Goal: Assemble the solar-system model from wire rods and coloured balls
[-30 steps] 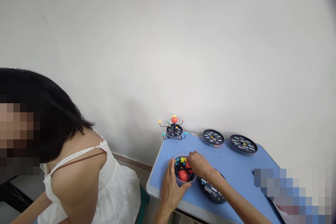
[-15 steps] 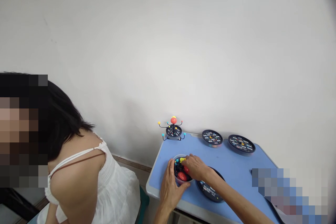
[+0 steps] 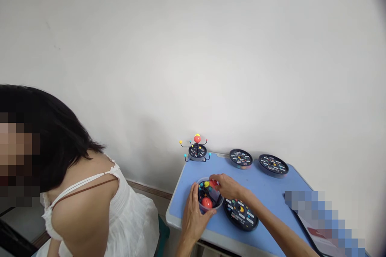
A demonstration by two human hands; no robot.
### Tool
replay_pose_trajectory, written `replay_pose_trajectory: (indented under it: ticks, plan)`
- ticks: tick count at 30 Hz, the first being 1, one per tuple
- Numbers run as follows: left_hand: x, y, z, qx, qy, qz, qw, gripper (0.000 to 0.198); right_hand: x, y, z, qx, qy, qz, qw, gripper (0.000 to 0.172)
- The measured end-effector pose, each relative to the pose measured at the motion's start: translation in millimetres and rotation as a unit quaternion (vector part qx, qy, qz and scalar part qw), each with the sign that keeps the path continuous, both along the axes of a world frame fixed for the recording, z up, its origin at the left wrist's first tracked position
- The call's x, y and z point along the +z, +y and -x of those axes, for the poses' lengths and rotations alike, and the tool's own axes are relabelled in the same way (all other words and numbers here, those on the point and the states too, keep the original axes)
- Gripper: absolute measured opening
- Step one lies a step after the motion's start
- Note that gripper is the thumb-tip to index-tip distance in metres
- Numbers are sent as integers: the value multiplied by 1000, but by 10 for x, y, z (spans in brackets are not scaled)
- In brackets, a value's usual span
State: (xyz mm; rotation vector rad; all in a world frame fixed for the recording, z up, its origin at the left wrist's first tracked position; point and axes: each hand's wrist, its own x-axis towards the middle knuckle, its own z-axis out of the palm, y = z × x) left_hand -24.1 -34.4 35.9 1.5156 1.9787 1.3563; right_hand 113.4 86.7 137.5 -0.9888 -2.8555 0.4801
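Observation:
My left hand (image 3: 194,217) is wrapped round the near left side of a clear plastic tub (image 3: 201,209), thumb at the front. Small black, yellow and teal parts fill the tub, with a red ball (image 3: 206,203) on top near the front. At the tub's far right rim my right hand (image 3: 226,186) pinches a red rounded piece (image 3: 213,183), partly covered by the fingers. Just right of the tub lies a round black disc (image 3: 243,219) printed with white labels and a yellow crescent, below my right forearm.
On the blue table (image 3: 217,166), an assembled planet model (image 3: 197,151) stands at the back left. Two more black discs (image 3: 241,158) sit along the back. A dark-edged flat item (image 3: 319,233), partly blurred, lies at right. A person in a white dress (image 3: 129,217) is at left.
My right hand has lifted the red piece up to the tub's rim, leaving more of the contents visible. My left hand stays on the tub. The view has shifted slightly.

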Motion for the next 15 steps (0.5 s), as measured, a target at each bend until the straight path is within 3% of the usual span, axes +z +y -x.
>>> replay_pose_trajectory:
  ticks: [5,15]
  plan:
    - [-8,8,-2,-6,2,8,1000,87,-33,-14,-31,21,2,1,1000,44]
    - [-1,20,-26,0,-25,13,1000,88,-100,-228,119,10,-65,-83,994,42]
